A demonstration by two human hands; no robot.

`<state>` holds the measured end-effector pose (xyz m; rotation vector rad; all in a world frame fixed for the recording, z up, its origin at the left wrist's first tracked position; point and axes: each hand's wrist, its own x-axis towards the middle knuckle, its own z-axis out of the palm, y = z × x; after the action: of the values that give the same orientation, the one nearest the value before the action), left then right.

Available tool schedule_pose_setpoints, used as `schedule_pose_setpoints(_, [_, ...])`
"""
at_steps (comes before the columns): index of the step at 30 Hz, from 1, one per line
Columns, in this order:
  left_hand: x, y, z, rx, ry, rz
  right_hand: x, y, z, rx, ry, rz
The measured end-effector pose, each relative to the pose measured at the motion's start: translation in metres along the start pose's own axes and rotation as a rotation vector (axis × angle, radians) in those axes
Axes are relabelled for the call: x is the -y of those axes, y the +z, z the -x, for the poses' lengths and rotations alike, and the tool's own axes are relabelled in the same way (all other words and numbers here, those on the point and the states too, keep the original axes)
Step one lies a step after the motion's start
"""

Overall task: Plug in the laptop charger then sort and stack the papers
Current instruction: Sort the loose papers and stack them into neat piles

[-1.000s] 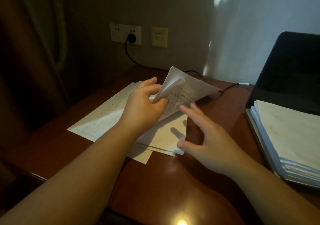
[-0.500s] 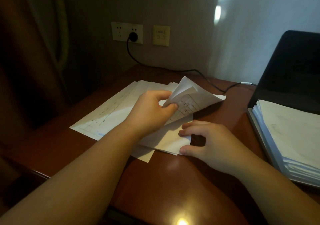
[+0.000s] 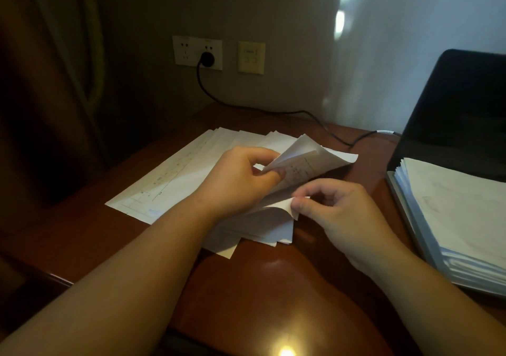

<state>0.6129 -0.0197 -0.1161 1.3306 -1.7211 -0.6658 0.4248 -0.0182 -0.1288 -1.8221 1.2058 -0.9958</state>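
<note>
Your left hand [image 3: 241, 180] pinched a small sheaf of lifted sheets [image 3: 309, 161] between thumb and fingers, curling them up and away from the loose papers [image 3: 175, 180] spread over the wooden surface [image 3: 246, 295]. Holding them raised that way seemed meant to expose the page underneath. Your right hand [image 3: 336, 216] gripped the near corner of that lower sheet [image 3: 276, 208] between thumb and forefinger, the corner bent upward, most likely so that you could peel one page free without dragging its neighbours along.

The charger side of the task looked finished: a dark plug [image 3: 207, 58] sat in the wall socket [image 3: 197, 52], and its cable [image 3: 323, 125] ran down across the surface toward the laptop [image 3: 454, 104] at your right. Where it met the laptop, you could not tell from this view.

A thick, squared-up stack of papers [image 3: 460, 219] rested on the laptop's base, well apart from the loose spread. I judged this to be the sorted pile, kept on the right so your right hand could carry each separated sheet straight over. The loose papers lay fanned and uneven, several edges showing, so a fair share of the sorting appeared unfinished. Thin sheets cling together; a firm pinch on one corner alone should help.
</note>
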Motion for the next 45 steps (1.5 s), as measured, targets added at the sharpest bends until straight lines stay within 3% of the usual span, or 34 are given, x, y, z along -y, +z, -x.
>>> schedule_pose_setpoints(3, [-0.003,-0.002,0.002,0.045,0.018,0.071,0.004,-0.004,-0.002,-0.106,0.115,-0.171])
schedule_pose_setpoints(8, [-0.007,0.0,0.004,0.09,0.03,0.063,0.006,-0.017,-0.008,-0.457,0.346,-0.404])
schedule_pose_setpoints(11, [-0.008,0.0,0.004,0.129,0.057,0.028,0.012,-0.025,-0.008,-0.541,0.43,-0.537])
schedule_pose_setpoints(17, [-0.008,0.001,0.005,0.237,0.097,-0.006,0.013,-0.035,-0.007,-0.394,0.495,-0.765])
schedule_pose_setpoints(22, [-0.008,0.0,0.008,0.387,0.125,-0.002,0.003,-0.04,-0.006,-0.174,0.563,-0.649])
schedule_pose_setpoints(24, [-0.009,-0.003,0.009,0.408,0.15,0.039,-0.003,-0.042,-0.007,-0.156,0.531,-0.554])
schedule_pose_setpoints(27, [-0.01,-0.003,0.005,0.233,0.101,0.131,-0.003,-0.045,-0.007,-0.183,0.462,-0.487])
schedule_pose_setpoints(31, [0.002,0.001,-0.006,-0.319,-0.131,-0.005,0.004,-0.049,-0.005,-0.19,0.309,-0.529])
schedule_pose_setpoints(33, [0.009,-0.001,-0.01,-0.47,-0.24,0.065,0.007,-0.05,-0.004,-0.219,0.266,-0.569])
schedule_pose_setpoints(36, [0.009,-0.007,-0.012,-0.478,-0.342,0.252,0.016,-0.053,-0.001,-0.228,0.214,-0.586])
schedule_pose_setpoints(40, [0.001,-0.017,-0.013,-0.222,-0.395,0.558,0.02,-0.06,0.004,-0.237,0.116,-0.514])
schedule_pose_setpoints(45, [-0.022,-0.023,-0.014,-0.295,-0.238,0.341,0.024,-0.071,0.011,-0.287,0.076,-0.263])
